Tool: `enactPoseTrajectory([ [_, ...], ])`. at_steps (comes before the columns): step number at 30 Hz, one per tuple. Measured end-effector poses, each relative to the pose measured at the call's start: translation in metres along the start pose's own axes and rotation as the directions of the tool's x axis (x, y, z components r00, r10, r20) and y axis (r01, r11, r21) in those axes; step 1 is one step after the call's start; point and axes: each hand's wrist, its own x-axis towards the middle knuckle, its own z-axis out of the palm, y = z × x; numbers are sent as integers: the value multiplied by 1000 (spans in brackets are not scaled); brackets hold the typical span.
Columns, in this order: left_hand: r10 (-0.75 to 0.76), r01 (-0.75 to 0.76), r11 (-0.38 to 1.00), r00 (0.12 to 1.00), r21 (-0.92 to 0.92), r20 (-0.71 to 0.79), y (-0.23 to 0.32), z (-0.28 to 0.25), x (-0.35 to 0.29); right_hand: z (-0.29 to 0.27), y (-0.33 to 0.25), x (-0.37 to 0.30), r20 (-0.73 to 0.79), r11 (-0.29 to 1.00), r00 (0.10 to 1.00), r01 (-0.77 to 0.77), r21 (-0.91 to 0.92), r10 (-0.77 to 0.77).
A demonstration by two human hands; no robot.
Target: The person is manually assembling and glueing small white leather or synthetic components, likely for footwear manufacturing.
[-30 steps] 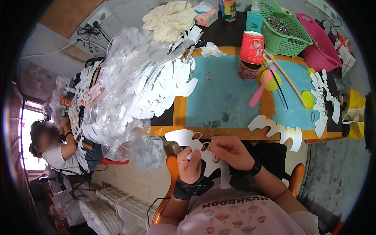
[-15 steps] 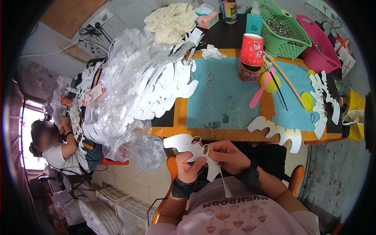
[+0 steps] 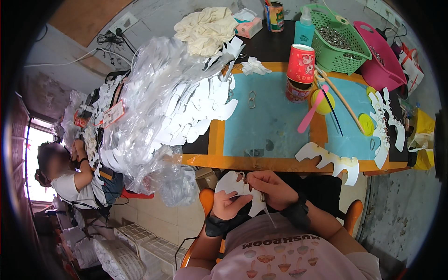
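Over my lap, my left hand grips a white scalloped cut-out piece, its thumb lying across the sheet. My right hand is closed with thumb and index finger pinched at the piece's notched edge; what lies between those fingertips is hidden. A small metal ring shows below the right fingers. From there a thin pale strip hangs toward my shirt. Just beyond my hands, another scalloped white piece with yellowish edges lies over the table's front edge.
White cut-outs and clear plastic are heaped at left. Farther back stand a red can, a spray bottle, and green and pink baskets of metal parts. A person works at far left.
The white piece has turned in my hands, its left end drawn in toward me. My left thumb now lies flatter across it. The hanging strip has swung slightly.
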Motion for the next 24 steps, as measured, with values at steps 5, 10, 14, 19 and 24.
enactPoseTrajectory([
  [5,104,-127,962,989,241,106,-9,-5,1,3,-7,-2,-119,853,964,148,-500,-236],
  [10,54,-64,990,995,-124,-82,-9,-9,8,9,-12,-6,-72,565,867,257,-784,-494],
  [14,-20,15,992,999,-126,-42,1,-3,8,11,-13,-7,56,331,804,306,-893,-592],
  [19,-154,89,801,986,-592,-60,-1,17,4,6,2,0,-50,774,930,273,-571,-365],
  [24,-169,105,756,985,-646,-37,-12,10,2,8,2,3,-135,820,933,215,-530,-332],
])
